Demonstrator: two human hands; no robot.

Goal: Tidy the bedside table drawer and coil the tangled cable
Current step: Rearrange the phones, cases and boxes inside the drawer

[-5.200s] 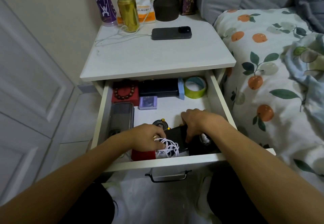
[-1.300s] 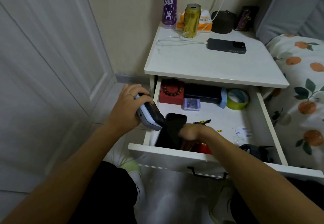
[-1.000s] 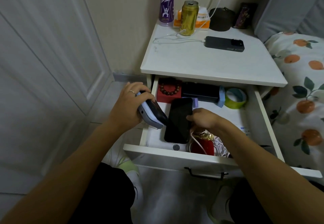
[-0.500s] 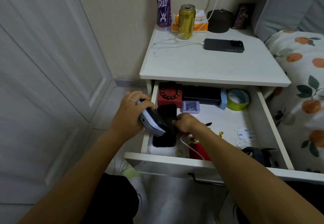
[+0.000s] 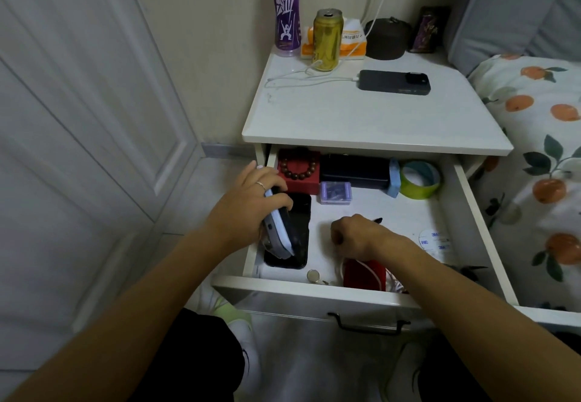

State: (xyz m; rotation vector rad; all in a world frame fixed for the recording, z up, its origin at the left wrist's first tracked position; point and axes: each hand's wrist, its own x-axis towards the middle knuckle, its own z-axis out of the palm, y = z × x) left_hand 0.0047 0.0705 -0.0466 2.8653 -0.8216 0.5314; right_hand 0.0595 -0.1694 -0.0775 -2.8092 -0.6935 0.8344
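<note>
white cable (image 5: 367, 268) draped over red box (image 5: 364, 274), just below curled right hand (image 5: 355, 233), grip unclear; left hand (image 5: 248, 210) gripping phone (image 5: 278, 232).

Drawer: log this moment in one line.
left hand holds phone | right hand fisted, contents hidden | drawer open

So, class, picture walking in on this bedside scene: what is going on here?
A person is sorting an open bedside drawer. Their left hand grips a light blue cased phone and tilts it over a black phone lying flat at the drawer's left side. Their right hand is curled over the drawer's middle, just behind a red box draped with a white cable. Whether it holds anything is unclear. The cable is not yet coiled.
</note>
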